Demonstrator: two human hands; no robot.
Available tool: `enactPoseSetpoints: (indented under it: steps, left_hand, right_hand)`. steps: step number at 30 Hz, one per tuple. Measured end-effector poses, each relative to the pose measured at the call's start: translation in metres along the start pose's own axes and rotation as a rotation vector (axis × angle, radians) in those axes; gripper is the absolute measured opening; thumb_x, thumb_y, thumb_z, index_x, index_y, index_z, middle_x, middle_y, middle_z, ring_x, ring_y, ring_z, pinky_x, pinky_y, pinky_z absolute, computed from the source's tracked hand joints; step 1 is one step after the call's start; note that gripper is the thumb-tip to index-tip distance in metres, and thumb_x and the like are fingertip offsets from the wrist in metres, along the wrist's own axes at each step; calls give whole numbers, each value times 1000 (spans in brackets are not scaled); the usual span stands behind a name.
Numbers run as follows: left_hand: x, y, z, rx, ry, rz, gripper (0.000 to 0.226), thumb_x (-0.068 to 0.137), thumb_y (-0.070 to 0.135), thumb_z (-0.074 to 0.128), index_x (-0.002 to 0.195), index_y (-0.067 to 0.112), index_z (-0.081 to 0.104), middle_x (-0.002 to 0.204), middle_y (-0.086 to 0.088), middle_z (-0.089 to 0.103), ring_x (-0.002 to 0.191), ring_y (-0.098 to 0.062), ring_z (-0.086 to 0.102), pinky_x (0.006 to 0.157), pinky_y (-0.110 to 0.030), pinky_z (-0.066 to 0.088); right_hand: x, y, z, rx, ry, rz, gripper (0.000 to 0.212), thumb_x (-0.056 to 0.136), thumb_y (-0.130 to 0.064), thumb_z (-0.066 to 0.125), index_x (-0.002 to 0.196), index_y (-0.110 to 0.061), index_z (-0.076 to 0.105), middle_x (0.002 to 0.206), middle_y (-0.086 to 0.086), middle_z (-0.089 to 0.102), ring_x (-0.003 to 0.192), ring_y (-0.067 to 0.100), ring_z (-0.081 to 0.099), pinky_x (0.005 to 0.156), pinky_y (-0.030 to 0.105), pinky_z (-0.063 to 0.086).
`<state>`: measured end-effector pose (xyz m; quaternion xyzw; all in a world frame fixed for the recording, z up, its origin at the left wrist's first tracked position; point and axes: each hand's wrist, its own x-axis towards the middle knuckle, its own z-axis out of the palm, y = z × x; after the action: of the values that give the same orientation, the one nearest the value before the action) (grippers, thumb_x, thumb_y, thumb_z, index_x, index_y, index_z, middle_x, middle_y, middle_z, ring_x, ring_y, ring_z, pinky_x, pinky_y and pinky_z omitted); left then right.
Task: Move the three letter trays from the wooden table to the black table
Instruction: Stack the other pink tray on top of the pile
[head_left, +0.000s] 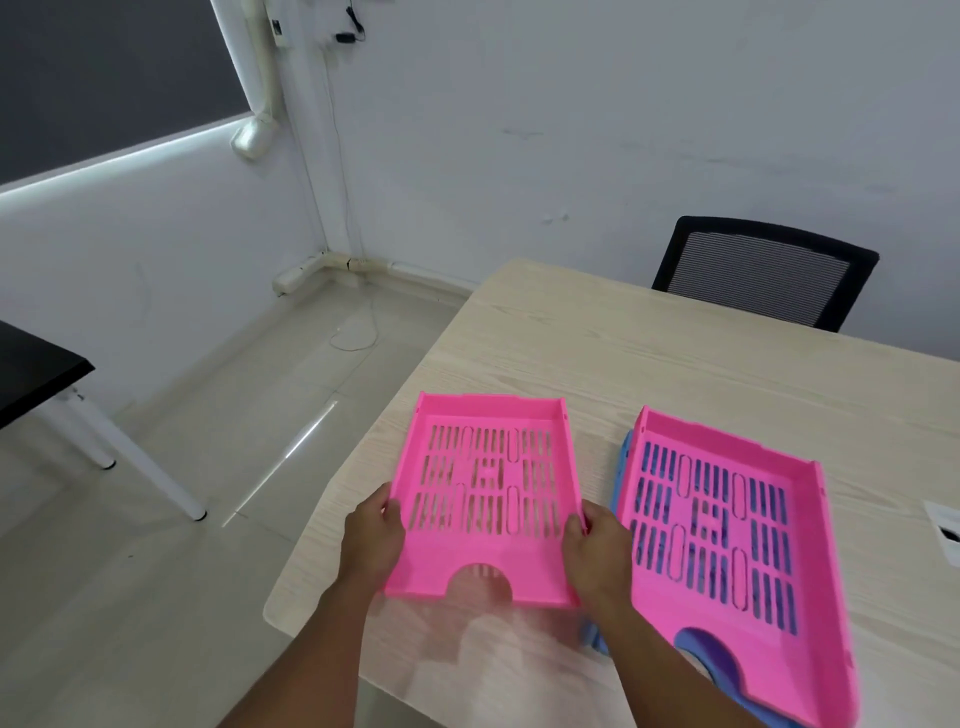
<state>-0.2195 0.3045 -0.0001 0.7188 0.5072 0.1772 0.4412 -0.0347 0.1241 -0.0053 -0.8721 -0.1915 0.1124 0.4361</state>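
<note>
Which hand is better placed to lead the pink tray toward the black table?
Left. The left hand grips the pink tray on the side nearer the black table.

Plain office room: wooden table (649, 353), mesh office chair (763, 270), letter trays (717, 525).

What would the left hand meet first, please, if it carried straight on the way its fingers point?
The left hand already grips the slotted pink plastic letter tray by its left wall, so pushing on inward would just press against that wall.

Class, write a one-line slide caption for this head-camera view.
Both hands grip a pink letter tray at the wooden table.
</note>
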Motion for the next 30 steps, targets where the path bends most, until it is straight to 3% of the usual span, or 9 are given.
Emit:
enactPoseSetpoints:
  steps: [6, 10, 13, 15, 17, 22, 24, 26, 30]
  left_hand:
    - [-13, 37, 20, -89, 74, 77, 30, 103, 17, 40, 116, 19, 67, 91, -2, 72, 83, -21, 69, 72, -42, 60]
    - [-24, 70, 44, -143, 85, 139, 31, 102, 14, 42, 121, 18, 66, 87, 8, 69, 81, -16, 68, 72, -36, 57]
    - [-29, 98, 68, -173, 49, 187, 33, 102, 11, 42, 127, 15, 65, 93, 6, 67, 87, -18, 66, 78, -30, 51]
    - [-34, 115, 86, -165, 10, 231, 33, 102, 10, 43, 126, 14, 65, 97, 3, 68, 88, -16, 64, 76, -26, 49]
    - [-39, 129, 106, -150, -33, 294, 33, 101, 9, 43, 126, 13, 65, 99, 3, 69, 89, -15, 65, 72, -22, 48]
    - [-60, 150, 151, -133, -125, 386, 32, 102, 8, 44, 124, 13, 66, 92, 8, 68, 83, -11, 67, 66, -13, 47]
    - [-69, 153, 164, -127, -146, 391, 32, 102, 9, 44, 123, 15, 66, 88, 13, 67, 78, 2, 64, 64, -11, 46]
    - [-76, 152, 174, -122, -166, 389, 31, 102, 11, 43, 122, 17, 67, 85, 18, 65, 79, 5, 63, 64, -16, 49]
    - [-90, 147, 186, -115, -194, 361, 29, 103, 15, 43, 119, 19, 67, 86, 19, 68, 82, -11, 70, 69, -30, 58]
  right_hand:
    - [6, -3, -45, 44, 113, -107, 22, 91, 1, 55, 71, -8, 56, 66, 4, 51, 59, 8, 47, 55, 7, 37]
    - [16, 9, -77, 78, 177, -103, 13, 91, 1, 56, 84, -3, 67, 77, 6, 62, 69, 17, 56, 66, 18, 48]
    - [17, 20, -111, 66, 276, -105, 14, 91, 2, 57, 87, -5, 68, 75, 3, 59, 66, 7, 52, 58, 5, 34]
    - [18, 35, -132, 56, 336, -92, 13, 90, 2, 58, 88, -4, 69, 76, 5, 60, 66, 19, 54, 59, 10, 34]
    - [19, 54, -150, 62, 388, -45, 11, 89, 0, 59, 89, -1, 70, 79, 10, 64, 73, 28, 59, 63, 24, 44]
    - [8, 89, -192, 25, 491, 46, 13, 90, -3, 57, 93, 3, 68, 85, 17, 67, 78, 32, 61, 74, 37, 49]
    - [2, 97, -204, 33, 508, 82, 16, 91, -4, 56, 97, -3, 70, 88, 12, 68, 82, 30, 62, 79, 39, 51]
    - [-4, 104, -212, 55, 504, 94, 18, 91, -5, 54, 96, -9, 71, 86, 8, 67, 81, 27, 62, 78, 37, 51]
    - [-13, 118, -222, 68, 486, 119, 19, 92, -4, 53, 95, -10, 71, 85, 4, 66, 80, 25, 62, 76, 35, 49]
